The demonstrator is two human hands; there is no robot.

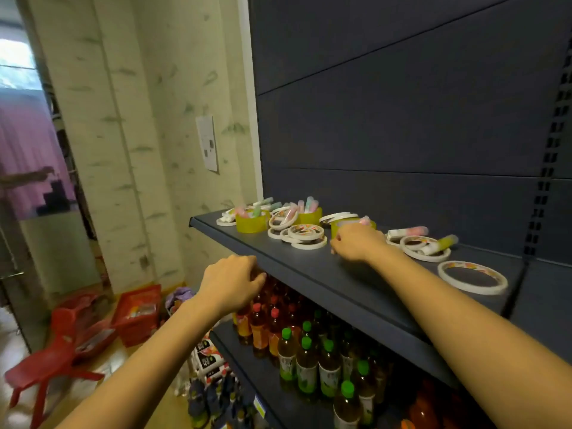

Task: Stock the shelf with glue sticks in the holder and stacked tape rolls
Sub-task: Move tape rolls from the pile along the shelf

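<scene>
On the dark shelf [309, 267] stand three yellow-green holders: one at the left [251, 223] with glue sticks in it, one behind the tape pile [310, 215] with sticks, and one [343, 226] just beyond my right hand [356, 243]. My right hand lies on the shelf with its fingers curled down in front of that holder; what they hold is hidden. White tape rolls lie piled [305, 235], with more [425, 249] and a single roll [472, 277] to the right. Loose glue sticks [408, 232] [439, 244] lie there. My left hand [232, 281] grips the shelf's front edge.
The shelf below holds several drink bottles [306, 354] with red and green caps. On the floor at the left are a red plastic chair [46, 363] and red baskets [137, 314]. A dark back panel [402, 119] rises behind the shelf.
</scene>
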